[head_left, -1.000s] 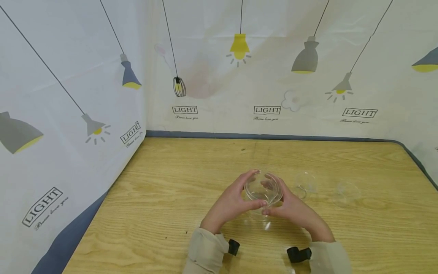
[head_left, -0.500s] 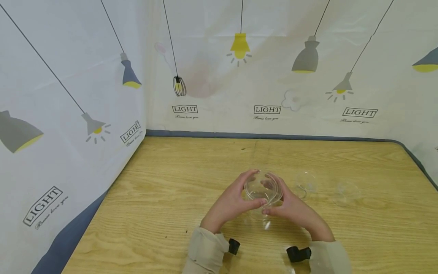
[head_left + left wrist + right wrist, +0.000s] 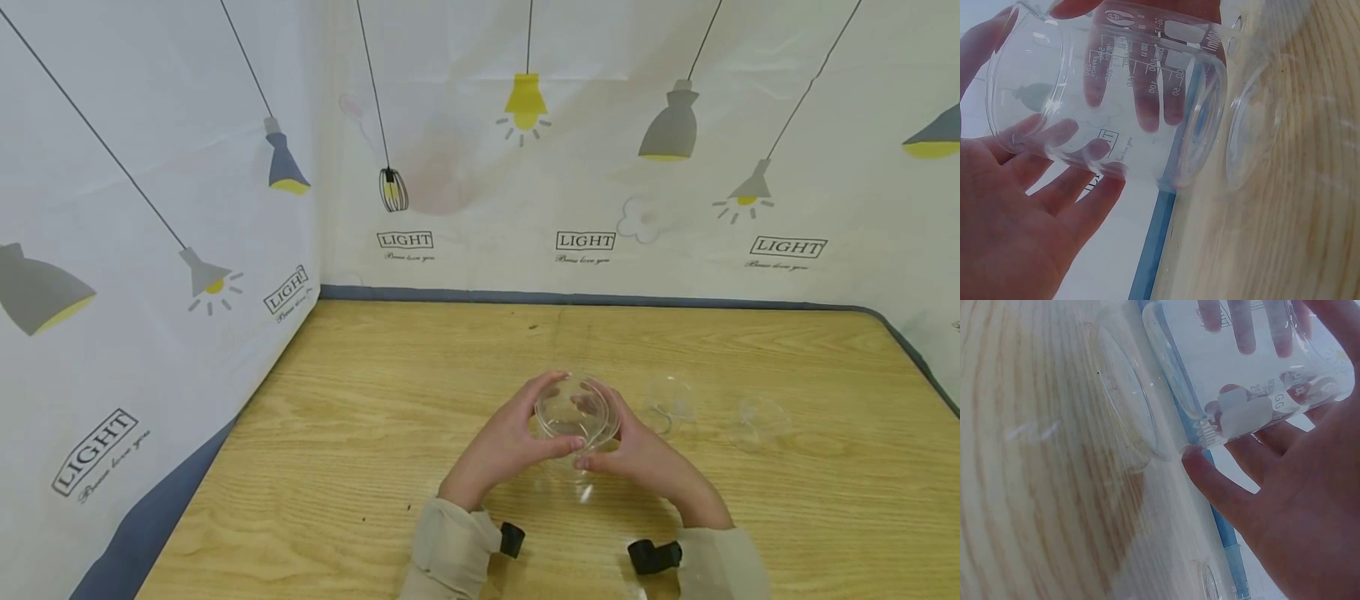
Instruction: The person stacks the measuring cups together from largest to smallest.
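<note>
Between both hands is a clear glass beaker (image 3: 572, 414) with a pouring lip and white graduation marks. My left hand (image 3: 513, 433) grips its left side, thumb near the front. From the right, my right hand (image 3: 641, 446) wraps the opposite side, the two thumbtips close together. In the left wrist view the beaker (image 3: 1129, 115) looks see-through, with fingers visible through its wall. The right wrist view shows its base just above the table, over a faint clear ring (image 3: 1125, 390) on the wood.
Two more clear glass vessels, one (image 3: 671, 400) nearer and one (image 3: 761, 422) farther right, stand to the right of my hands, hard to make out. The wooden table (image 3: 375, 375) meets lamp-printed cloth (image 3: 480, 167) at the back and left.
</note>
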Available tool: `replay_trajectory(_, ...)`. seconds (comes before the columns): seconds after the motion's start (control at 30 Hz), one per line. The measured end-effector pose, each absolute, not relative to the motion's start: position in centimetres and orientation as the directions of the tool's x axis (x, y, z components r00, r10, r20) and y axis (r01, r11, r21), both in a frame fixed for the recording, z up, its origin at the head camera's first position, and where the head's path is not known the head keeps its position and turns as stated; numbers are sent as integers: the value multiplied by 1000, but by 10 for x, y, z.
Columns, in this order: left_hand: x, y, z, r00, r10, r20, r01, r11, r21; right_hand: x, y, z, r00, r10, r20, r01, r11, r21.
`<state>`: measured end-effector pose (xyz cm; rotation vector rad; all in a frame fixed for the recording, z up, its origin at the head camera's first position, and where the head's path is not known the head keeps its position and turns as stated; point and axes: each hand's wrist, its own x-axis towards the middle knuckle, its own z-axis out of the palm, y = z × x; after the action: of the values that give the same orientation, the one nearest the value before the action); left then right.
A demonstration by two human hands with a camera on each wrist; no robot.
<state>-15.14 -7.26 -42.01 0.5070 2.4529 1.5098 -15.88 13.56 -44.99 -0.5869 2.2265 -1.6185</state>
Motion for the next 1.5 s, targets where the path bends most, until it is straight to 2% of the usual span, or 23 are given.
replay_trajectory(0.7, -150, -72, -416, -918, 395, -5, 178, 424, 888, -159, 136, -450, -865, -499, -52, -109, 288, -951)
replay_trajectory(1.1, -149, -72, -415, -937, 348, -14, 150, 440, 885, -159, 136, -450, -865, -498, -65, -98, 294, -951)
replay_trajectory(1.5, -150, -71, -418, -940, 339, 32, 194, 456, 868, -159, 137, -449, -862, -504, -51, -114, 290, -950)
